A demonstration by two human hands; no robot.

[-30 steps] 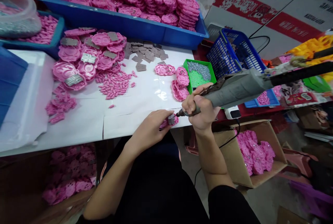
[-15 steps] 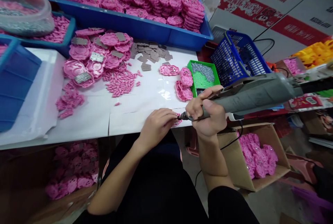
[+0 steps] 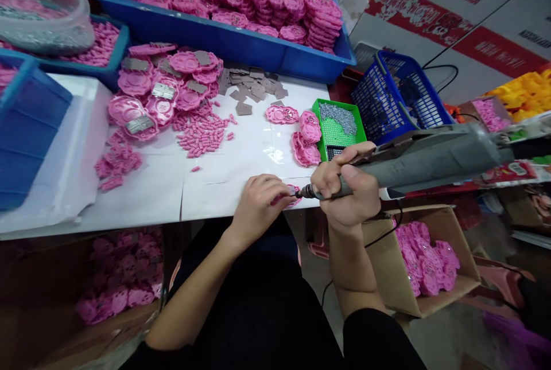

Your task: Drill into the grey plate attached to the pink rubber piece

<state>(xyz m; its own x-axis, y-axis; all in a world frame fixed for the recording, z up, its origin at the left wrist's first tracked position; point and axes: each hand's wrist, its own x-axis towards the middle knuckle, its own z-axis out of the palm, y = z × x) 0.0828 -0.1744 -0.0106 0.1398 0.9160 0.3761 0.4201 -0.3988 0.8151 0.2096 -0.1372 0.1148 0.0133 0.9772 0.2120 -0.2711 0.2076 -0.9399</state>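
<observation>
My right hand (image 3: 346,186) is wrapped round a grey electric screwdriver (image 3: 426,158), its bit pointing left. At the table's front edge my left hand (image 3: 262,201) grips a pink plastic part (image 3: 294,197), mostly hidden by the fingers. The screwdriver's tip is at that part, just beside my left fingertips; whether it touches a screw I cannot make out. Just beyond my hands lie a few finished-looking pink parts (image 3: 305,152) and a green tray (image 3: 340,123) of small screws.
Pink parts with metal plates (image 3: 163,92), small pink pieces (image 3: 200,137) and loose grey plates (image 3: 252,86) lie on the white table (image 3: 224,180). Behind stands a long blue bin (image 3: 232,37); a blue basket (image 3: 400,94) is at right. A carton (image 3: 387,255) sits below.
The screwdriver's tip and my right hand have shifted slightly right. More of the pink part shows beside my left fingers. The whole view has moved a little.
</observation>
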